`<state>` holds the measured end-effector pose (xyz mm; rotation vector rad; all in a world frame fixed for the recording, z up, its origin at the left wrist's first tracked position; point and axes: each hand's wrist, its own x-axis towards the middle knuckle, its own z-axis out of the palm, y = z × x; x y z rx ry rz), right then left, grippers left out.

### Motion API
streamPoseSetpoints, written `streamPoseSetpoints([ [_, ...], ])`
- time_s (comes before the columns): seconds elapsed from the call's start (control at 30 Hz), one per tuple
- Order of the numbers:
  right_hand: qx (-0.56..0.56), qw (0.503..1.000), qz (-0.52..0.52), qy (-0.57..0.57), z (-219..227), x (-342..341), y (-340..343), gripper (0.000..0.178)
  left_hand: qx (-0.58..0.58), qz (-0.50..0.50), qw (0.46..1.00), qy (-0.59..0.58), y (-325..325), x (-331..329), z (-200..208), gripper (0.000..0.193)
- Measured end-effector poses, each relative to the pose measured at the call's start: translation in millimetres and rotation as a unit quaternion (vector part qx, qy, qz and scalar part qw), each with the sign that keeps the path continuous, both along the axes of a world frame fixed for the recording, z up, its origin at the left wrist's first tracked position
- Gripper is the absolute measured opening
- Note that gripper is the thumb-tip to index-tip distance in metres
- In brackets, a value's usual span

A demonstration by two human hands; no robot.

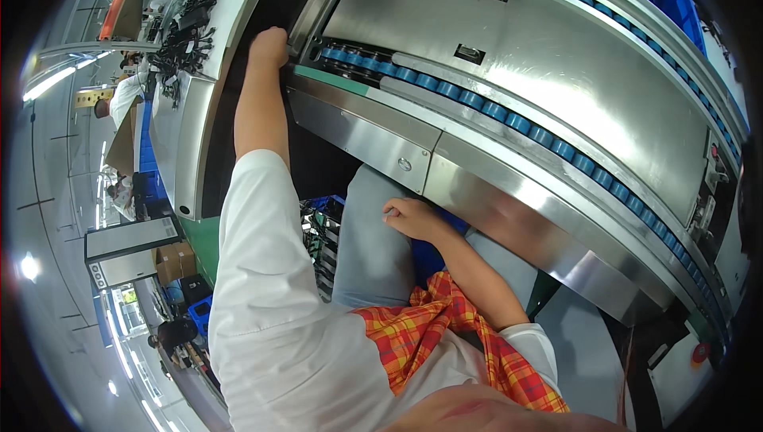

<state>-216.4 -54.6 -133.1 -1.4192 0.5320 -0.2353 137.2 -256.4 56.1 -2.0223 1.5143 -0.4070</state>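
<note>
My left arm reaches up to the far left, and my left hand is at the end of the conveyor, close against its metal side rail. Its fingers look curled, and whatever they may hold is hidden. My right hand lies on my knee in grey-blue trousers, just under the conveyor's steel front panel. Its fingers are loosely bent with nothing seen in them. Blue rollers run along both sides of the flat steel plate.
Beside my leg stands a blue crate with dark and metallic parts. Bundles of black cables lie on a white bench at the left. Blue bins stand beyond the conveyor. A red button is at the lower right. People work farther off.
</note>
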Motion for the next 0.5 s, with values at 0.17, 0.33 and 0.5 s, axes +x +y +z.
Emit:
streamPoseSetpoints([
  [0.17, 0.008, 0.999, 0.014, -0.038, -1.8, -15.4, -6.6, 0.027, -0.008, -0.025, 1.0, -0.01, 7.6, -73.9, 0.2, 0.019],
  [0.33, 0.002, 0.999, 0.02, -0.026, -5.6, -20.1, -8.0, 0.028, 0.041, -0.028, 0.998, 0.031, 26.9, -142.6, 13.4, 0.019],
  [0.5, 0.0, 1.0, 0.013, -0.001, -34.2, -21.1, 4.1, 0.029, -0.008, -0.026, 0.998, 0.054, 37.9, -197.4, -3.7, 0.016],
])
